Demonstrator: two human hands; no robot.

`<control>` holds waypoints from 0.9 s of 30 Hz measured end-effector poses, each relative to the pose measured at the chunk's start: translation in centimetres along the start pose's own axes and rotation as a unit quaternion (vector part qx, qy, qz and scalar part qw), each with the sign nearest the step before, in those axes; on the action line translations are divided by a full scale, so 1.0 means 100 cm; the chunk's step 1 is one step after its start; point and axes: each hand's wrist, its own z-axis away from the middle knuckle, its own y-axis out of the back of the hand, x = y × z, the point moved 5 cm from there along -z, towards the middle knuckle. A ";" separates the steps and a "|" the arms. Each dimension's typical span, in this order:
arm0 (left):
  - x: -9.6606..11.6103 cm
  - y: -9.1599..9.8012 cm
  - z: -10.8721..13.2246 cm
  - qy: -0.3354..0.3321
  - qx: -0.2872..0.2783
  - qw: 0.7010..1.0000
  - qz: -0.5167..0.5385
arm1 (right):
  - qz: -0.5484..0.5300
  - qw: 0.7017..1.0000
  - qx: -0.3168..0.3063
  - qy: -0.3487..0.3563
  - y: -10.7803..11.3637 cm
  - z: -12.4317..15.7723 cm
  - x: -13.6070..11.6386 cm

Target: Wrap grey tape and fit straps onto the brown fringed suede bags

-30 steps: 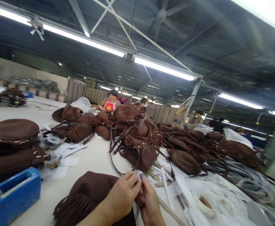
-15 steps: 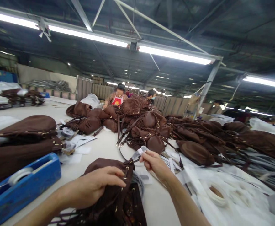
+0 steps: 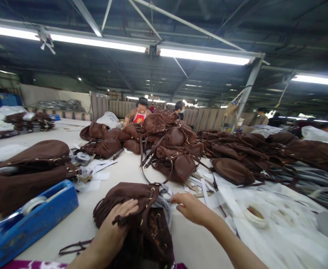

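Observation:
A dark brown fringed handbag [image 3: 135, 190] with gold eyelets lies in front of me, its opening facing my side. My left hand [image 3: 119, 220] rests on the bag's left part, fingers stretched out, with a dark drawstring end [image 3: 124, 219] crossing over the hand. Clear plastic wrap [image 3: 165, 196] sits at the bag's right edge, around the strap's base. Just right of this plastic is my right hand [image 3: 190, 207], fingers loosely bent and apart, with no object seen in them. The bag's thin strap [image 3: 171, 172] arches away toward the pile.
A blue tape dispenser [image 3: 31, 220] stands at left, near more brown bags [image 3: 31, 175]. Ahead is a big heap of brown bags [image 3: 177, 138], with a co-worker [image 3: 138, 116] behind it. At right lie a white roll [image 3: 255, 215], white sheets [image 3: 290, 239] and grey tubing [image 3: 321, 186].
My right hand has lowered and let go of the plastic it was pinching above the bag. My left hand has slid left and down over the bag; the strap now stands arched.

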 end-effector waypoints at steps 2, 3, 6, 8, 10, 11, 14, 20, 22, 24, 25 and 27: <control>-0.012 0.001 -0.017 0.026 0.024 0.999 0.018 | 0.022 1.000 -0.004 0.000 -0.007 0.014 0.003; -0.017 0.005 -0.026 0.047 0.019 0.998 0.029 | 0.030 1.000 -0.006 -0.002 -0.011 0.018 0.003; -0.019 0.026 -0.044 0.105 -0.037 0.993 0.034 | 0.031 0.999 0.004 -0.026 -0.020 0.019 -0.002; -0.008 0.045 -0.044 0.118 -0.012 0.993 -0.007 | 0.025 0.997 0.047 -0.055 -0.026 0.013 -0.007; 0.016 0.057 -0.034 0.052 0.072 0.994 -0.062 | 0.025 0.993 0.095 -0.072 -0.034 0.002 -0.011; 0.034 0.056 -0.028 -0.020 0.103 0.991 -0.084 | 0.023 0.991 0.108 -0.073 -0.039 -0.005 -0.014; 0.077 0.021 -0.009 -0.241 0.029 0.964 -0.110 | 0.006 0.989 0.126 -0.072 -0.049 -0.023 -0.016; 0.029 -0.008 -0.042 -0.018 -0.020 0.987 -0.156 | -0.070 0.964 0.224 -0.123 -0.006 -0.016 0.002; 0.005 0.000 -0.059 0.049 -0.003 0.983 -0.175 | -0.212 0.938 0.249 -0.114 0.000 0.001 0.007; -0.011 0.003 -0.075 0.078 -0.002 0.979 -0.187 | -0.449 0.854 0.245 -0.091 -0.015 0.021 0.010; -0.015 0.002 -0.081 0.080 -0.005 0.978 -0.191 | -0.549 0.801 0.221 -0.085 -0.028 0.030 0.009; -0.019 -0.005 -0.089 0.072 -0.016 0.978 -0.194 | -0.637 0.751 0.155 -0.080 -0.057 0.045 0.005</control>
